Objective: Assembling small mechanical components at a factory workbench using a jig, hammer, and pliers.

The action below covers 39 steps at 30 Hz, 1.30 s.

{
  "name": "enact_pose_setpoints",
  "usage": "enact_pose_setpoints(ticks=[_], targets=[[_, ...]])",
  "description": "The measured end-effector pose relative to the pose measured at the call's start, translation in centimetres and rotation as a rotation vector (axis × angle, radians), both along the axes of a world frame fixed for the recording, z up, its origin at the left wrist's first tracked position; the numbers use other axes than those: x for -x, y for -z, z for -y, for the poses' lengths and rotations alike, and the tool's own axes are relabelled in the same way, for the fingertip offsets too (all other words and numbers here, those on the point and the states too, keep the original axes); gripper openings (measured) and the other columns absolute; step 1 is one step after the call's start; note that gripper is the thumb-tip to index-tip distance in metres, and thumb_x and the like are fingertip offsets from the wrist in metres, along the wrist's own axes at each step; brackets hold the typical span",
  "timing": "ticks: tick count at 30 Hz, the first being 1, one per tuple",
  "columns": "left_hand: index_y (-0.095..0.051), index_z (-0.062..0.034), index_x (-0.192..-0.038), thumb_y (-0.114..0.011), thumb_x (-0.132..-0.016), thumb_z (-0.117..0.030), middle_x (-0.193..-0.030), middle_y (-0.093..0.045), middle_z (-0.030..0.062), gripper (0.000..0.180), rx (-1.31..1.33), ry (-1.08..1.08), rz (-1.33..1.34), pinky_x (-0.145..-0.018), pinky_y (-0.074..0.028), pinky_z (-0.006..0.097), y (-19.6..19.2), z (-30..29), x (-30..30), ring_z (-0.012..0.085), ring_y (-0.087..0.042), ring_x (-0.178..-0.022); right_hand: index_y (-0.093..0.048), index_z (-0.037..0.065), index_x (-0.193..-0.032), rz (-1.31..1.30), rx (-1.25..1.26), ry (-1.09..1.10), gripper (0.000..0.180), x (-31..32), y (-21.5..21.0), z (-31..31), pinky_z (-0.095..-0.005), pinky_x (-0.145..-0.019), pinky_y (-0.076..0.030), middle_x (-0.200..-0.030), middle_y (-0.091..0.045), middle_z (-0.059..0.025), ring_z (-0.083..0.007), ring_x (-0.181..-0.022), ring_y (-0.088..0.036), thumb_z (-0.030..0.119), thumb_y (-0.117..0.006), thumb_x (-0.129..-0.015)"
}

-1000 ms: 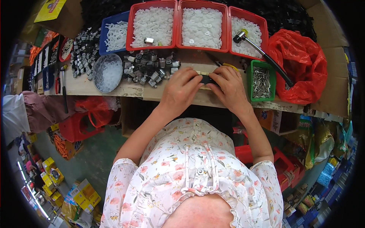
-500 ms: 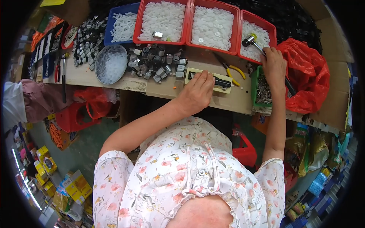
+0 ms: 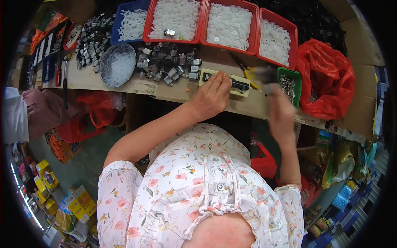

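Presently the left hand [image 3: 213,96] lies palm-down on a pale jig [image 3: 225,82] at the bench [image 3: 173,91] edge, fingers together and pressed onto a dark part [image 3: 240,85] seated in it; the part's right end shows past the fingertips. Right hand [image 3: 278,108] is motion-blurred just right of the jig, in front of a small green bin [image 3: 289,82]; whether it is spread or pinching something I cannot tell. Judged step: holding the part steady in the jig while the other hand brings something over from the bin side. The next move likely calls for the left hand to keep firm downward pressure so the part does not shift, and for the right hand to line up closely with the exposed end. Containers: green bin holds small metal pieces, too fine to identify. Behind the jig, three red trays [image 3: 229,25] sit side by side, each filled with small white plastic parts; the leftmost also carries one small metal item. A blue tray [image 3: 129,22] to their left holds larger white pieces. A round dish [image 3: 118,65] holds clear or whitish bits. Loose grey-black motor-like units [image 3: 169,64] lie heaped between dish and jig. A red bag [image 3: 326,78] sits at far right, contents hidden. Yellow-handled pliers [image 3: 246,70] lie just behind the jig.
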<state>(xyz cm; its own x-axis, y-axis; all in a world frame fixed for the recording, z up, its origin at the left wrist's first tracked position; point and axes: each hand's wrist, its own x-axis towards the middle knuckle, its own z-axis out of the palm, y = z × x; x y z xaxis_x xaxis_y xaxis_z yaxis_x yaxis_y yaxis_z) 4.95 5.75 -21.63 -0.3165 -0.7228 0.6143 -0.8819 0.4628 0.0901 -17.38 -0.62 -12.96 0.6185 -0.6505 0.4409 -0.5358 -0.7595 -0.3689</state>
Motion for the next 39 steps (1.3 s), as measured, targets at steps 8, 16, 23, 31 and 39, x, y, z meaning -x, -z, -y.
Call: enact_pose_setpoints(ticks=[8, 16, 23, 31, 39], targets=[[-0.064, 0.014, -0.107, -0.063, -0.078, -0.006, -0.111, -0.063, 0.0257, 0.035, 0.009, -0.02, 0.007, -0.096, -0.053, 0.046, 0.1, -0.1, 0.1, 0.0414, -0.064, -0.108, -0.058, 0.0, -0.126, -0.041, 0.033, 0.109, 0.032, -0.4, -0.3, -2.4, -0.0428, -0.068, -0.052, -0.096, -0.066, -0.023, -0.0388, -0.081, -0.067, 0.005, -0.059, -0.095], [-0.061, 0.0139, -0.114, -0.061, -0.077, -0.005, -0.12, -0.059, 0.0262, 0.041, -0.09, -0.053, 0.004, -0.1, -0.048, 0.046, -0.2, -0.8, 0.5, 0.0409, -0.057, -0.119, -0.057, 0.004, -0.128, -0.364, -0.233, 0.093, 0.033, -1.5, -0.1, -1.8, -0.0453, -0.063, -0.049, -0.088, -0.064, -0.0204, -0.0402, -0.075, -0.063, 0.007, -0.06, -0.095], [-0.055, 0.0136, -0.124, -0.059, -0.078, -0.005, -0.132, -0.051, 0.0263, 0.05, -0.116, -0.044, -0.185, -0.1, -0.047, 0.045, 0.3, -3.0, 1.8, 0.0409, -0.049, -0.128, -0.064, -0.007, -0.115, 0.174, -0.04, 0.026, 0.024, -4.5, -3.7, -2.1, -0.0386, -0.069, -0.054, -0.1, -0.07, -0.0194, -0.0319, -0.08, -0.07, 0.001, -0.062, -0.092], [-0.062, 0.0142, -0.114, -0.058, -0.08, -0.012, -0.127, -0.054, 0.0268, 0.044, -0.028, -0.044, 0.004, -0.099, -0.049, 0.04, 1.0, -3.0, 1.4, 0.0398, -0.055, -0.121, -0.058, 0.007, -0.129, -0.265, -0.072, -0.094, 0.037, -7.0, -0.6, -1.0, -0.0467, -0.063, -0.049, -0.088, -0.064, -0.0181, -0.0401, -0.071, -0.062, 0.009, -0.063, -0.092], [-0.063, 0.0117, -0.112, -0.058, -0.08, -0.009, -0.125, -0.057, 0.0247, 0.039, -0.047, -0.025, -0.123, -0.1, -0.049, 0.042, 1.3, -3.3, 1.4, 0.0396, -0.054, -0.124, -0.057, 0.009, -0.129, -0.17, -0.088, -0.178, 0.037, -7.1, -1.2, -0.4, -0.0439, -0.064, -0.049, -0.082, -0.064, -0.0149, -0.035, -0.073, -0.064, 0.011, -0.062, -0.092]])
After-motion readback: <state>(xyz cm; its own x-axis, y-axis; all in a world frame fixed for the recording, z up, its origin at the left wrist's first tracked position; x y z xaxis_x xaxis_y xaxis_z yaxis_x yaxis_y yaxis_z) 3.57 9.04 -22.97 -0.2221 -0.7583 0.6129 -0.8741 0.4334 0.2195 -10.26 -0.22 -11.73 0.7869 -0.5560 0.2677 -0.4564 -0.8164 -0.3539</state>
